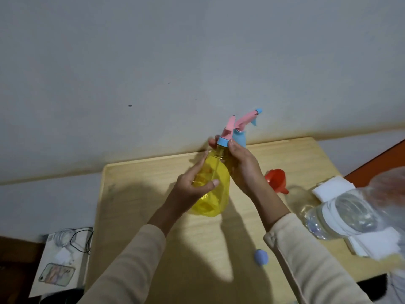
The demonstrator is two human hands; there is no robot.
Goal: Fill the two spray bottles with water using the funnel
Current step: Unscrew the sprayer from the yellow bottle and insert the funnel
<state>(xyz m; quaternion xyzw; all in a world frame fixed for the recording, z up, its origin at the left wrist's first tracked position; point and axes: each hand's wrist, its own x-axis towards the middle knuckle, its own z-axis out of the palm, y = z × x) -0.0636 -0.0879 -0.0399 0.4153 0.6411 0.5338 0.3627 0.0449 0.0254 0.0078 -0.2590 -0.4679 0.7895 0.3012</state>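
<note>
Left hand [192,187], right hand [245,172] grip yellow spray bottle [218,194]; clear bottle [341,216] holds water.

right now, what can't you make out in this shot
All head view:
1. The second spray bottle: body hidden behind the right hand and the yellow bottle.
2. The water bottle: blurred, cut off by the right edge; level unclear.
3. Fill level of the yellow bottle: the left hand covers part; cannot tell.
</note>
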